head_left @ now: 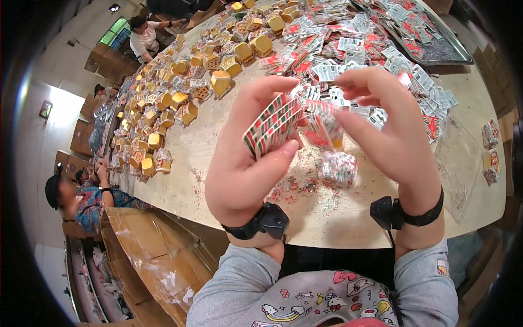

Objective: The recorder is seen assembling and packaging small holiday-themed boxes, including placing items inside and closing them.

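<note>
My left hand [248,147] is closed around a fanned stack of cards [275,125] with red, green and white striped patterns. My right hand [389,122] is raised beside it, thumb and fingers apart. Near the right thumb is a red and white piece [321,122], smeared by motion; whether the thumb touches it I cannot tell. Just below lies a small packet [338,169] in clear wrap, speckled red, green and white. Tiny red and green bits [294,185] are scattered on the pale table [201,147] under my hands.
Many wrapped yellow box-shaped pieces [220,82] cover the table's left and far side. A heap of printed cards [348,52] lies ahead, beside a metal tray [444,52]. Two wrapped packets [491,166] sit at right. A cardboard box [158,256] stands near-left; other people [87,201] work at left.
</note>
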{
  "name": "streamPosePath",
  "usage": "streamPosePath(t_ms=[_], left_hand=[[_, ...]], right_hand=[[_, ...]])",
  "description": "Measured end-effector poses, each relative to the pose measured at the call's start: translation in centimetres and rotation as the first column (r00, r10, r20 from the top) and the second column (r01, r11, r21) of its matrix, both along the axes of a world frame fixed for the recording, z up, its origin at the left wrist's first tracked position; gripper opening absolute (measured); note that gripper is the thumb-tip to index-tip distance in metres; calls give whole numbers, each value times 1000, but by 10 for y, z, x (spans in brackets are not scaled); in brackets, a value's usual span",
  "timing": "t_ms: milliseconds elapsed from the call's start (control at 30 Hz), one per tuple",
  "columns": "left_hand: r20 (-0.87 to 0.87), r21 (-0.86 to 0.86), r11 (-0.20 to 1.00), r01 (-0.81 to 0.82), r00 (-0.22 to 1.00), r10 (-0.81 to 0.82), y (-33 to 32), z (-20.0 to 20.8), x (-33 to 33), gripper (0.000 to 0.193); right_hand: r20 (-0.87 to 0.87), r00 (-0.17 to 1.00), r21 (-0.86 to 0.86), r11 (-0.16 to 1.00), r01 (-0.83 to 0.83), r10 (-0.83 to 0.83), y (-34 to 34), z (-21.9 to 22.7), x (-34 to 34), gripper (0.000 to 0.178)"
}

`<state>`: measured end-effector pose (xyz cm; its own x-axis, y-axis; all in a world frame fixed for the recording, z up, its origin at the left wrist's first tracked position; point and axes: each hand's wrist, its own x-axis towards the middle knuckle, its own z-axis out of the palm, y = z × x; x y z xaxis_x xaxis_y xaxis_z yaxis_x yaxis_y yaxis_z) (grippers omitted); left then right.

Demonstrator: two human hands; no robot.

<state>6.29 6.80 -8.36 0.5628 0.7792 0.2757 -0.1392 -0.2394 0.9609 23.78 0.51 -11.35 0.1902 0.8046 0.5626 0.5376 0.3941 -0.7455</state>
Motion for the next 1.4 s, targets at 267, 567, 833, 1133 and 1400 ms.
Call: streamPosePath(t_ms=[267,567,833,1133,1400], left_hand=[[-223,416,880,230,964,-147,17,-15,-13,46],[-234,667,745,19,954,186,18,-6,-4,32],[-252,551,817,170,967,-31,9,0,-10,20],[107,163,941,296,943,-315,1,-24,23,56],[534,-176,901,397,807,-251,-13,-18,41,73]], right_hand=[[79,978,153,967,-203,192,1,-4,-25,64],[134,989,273,958,-92,57,2,-5,-21,24],[31,991,443,890,106,-134,1,-9,-10,25],[280,928,565,824,48,-245,0,-4,-9,30],[308,920,652,758,-19,-242,6,-1,-13,23]])
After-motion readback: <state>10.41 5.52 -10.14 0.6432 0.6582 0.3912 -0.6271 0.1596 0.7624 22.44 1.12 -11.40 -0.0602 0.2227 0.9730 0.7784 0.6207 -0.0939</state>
